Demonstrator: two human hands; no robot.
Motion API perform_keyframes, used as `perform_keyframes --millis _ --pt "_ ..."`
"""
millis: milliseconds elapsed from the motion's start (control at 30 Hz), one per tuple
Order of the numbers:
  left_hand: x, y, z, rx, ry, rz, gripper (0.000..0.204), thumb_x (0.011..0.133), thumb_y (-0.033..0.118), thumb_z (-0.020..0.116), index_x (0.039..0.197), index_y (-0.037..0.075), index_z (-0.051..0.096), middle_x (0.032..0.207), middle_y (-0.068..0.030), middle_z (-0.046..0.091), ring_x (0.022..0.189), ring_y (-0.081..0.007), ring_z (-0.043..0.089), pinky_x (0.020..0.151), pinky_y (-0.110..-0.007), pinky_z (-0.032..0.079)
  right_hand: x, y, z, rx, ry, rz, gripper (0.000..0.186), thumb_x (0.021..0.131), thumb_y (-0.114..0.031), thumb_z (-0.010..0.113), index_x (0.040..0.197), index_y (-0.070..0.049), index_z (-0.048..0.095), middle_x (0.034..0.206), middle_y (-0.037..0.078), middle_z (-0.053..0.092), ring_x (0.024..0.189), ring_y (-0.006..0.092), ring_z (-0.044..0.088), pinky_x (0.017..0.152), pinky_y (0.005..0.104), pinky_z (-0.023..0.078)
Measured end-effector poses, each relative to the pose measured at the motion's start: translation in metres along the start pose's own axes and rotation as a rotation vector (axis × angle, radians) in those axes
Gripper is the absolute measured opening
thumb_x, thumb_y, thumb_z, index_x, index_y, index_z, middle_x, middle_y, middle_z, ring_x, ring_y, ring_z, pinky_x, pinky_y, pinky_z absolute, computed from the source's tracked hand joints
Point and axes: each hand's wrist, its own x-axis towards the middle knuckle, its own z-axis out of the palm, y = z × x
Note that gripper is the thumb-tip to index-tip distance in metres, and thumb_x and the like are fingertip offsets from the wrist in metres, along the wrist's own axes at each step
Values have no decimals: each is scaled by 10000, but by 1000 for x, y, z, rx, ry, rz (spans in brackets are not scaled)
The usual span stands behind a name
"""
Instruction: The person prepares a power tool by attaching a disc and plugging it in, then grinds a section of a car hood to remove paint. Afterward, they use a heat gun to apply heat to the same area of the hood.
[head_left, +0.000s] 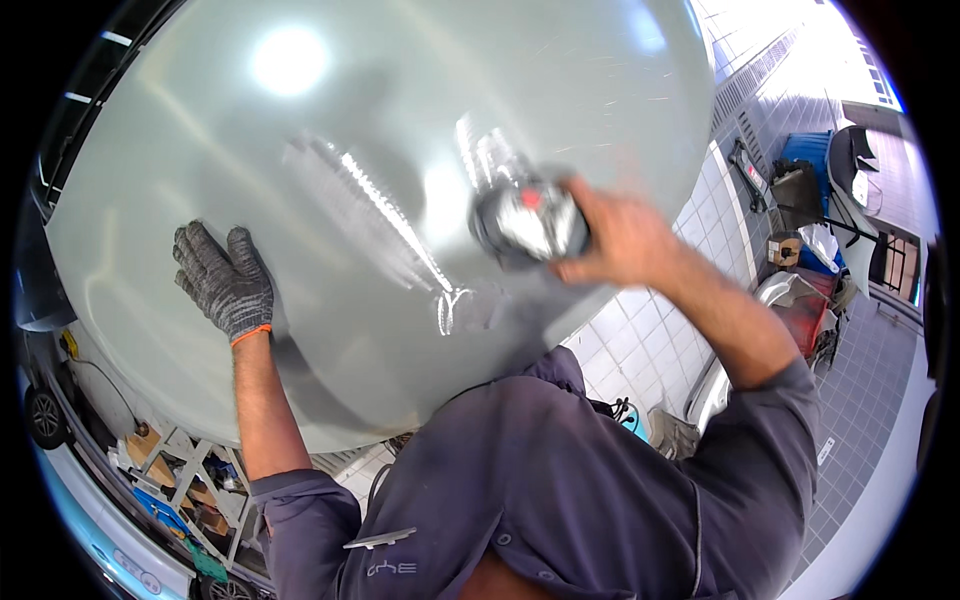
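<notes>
A broad, glossy grey-green car body panel [330, 340] spreads out before me. My left hand [225, 278], in a grey knitted glove with an orange cuff, lies on its left side with fingers stretched. My bare right hand [622, 235] grips what looks like a palm sander [530, 220], dark and rounded with a shiny top and a red spot. Motion blurs both tool and hand, and the tool's underside is hidden against the panel. Whitish streaks [390, 215] run across the panel between my hands, with another pale patch [488, 150] just beyond the sander.
Lower left stand a metal rack [190, 480] with boxes and a light blue car [85, 510]. On the right, white floor tiles [715, 215] border the panel. Blue bins [808, 150], a cardboard box [785, 249] and a red container [803, 310] are farther right.
</notes>
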Motion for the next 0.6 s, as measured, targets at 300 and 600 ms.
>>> perform_keyframes --millis 300,600 --pt "7 10 -15 -15 -127 -45 729 1039 534 459 1553 28 362 1622 -214 327 1523 -380 269 1225 -584 179 44 8 -29 -7 100 94 834 727 -464 803 1375 -83 443 1041 228 713 996 421 692 861 486 555" --pt "6 11 -9 21 16 72 655 1044 485 464 1467 -7 377 1522 -257 408 1451 -417 338 1158 -584 271 61 10 -38 -38 229 3 761 777 -435 778 1348 -48 457 1035 241 698 967 440 674 856 500 532"
